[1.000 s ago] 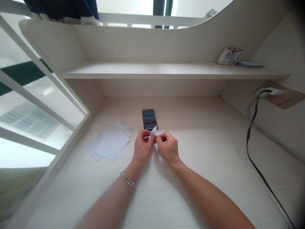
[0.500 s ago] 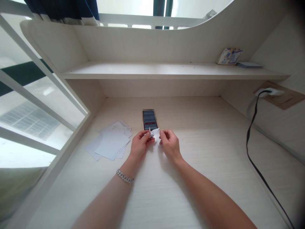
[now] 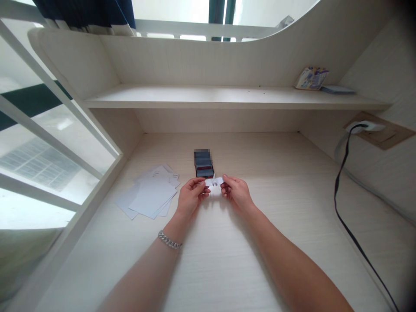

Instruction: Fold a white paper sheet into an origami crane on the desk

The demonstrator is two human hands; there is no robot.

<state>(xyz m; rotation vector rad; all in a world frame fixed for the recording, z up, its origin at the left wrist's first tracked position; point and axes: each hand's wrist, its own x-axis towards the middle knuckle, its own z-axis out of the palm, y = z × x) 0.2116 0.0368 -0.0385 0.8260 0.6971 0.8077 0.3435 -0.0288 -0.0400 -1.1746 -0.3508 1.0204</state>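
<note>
A small white folded paper crane [image 3: 214, 181] is stretched between my two hands over the desk. Its left wing is pinched between the thumb and fingers of my left hand [image 3: 191, 196]. My right hand [image 3: 238, 195] grips the opposite wing in the same way. A thin point of paper sticks up from the middle of the crane. Just behind it is a dark phone-like object [image 3: 203, 163], its upper part pixelated. Left of my left hand lies a loose pile of white paper sheets [image 3: 152, 191], some with small print along an edge.
A shelf [image 3: 211, 93] runs above the back of the desk, with a colourful packet [image 3: 311, 79] and a flat item [image 3: 338, 89] at its right. From a wall socket [image 3: 386, 132], a black cable [image 3: 338, 195] hangs down the right side. White rails [image 3: 48, 119] border the left.
My right hand has gone from holding its fingers beside the crane to gripping its right wing. The crane has shifted slightly right and is now spread between both hands.
</note>
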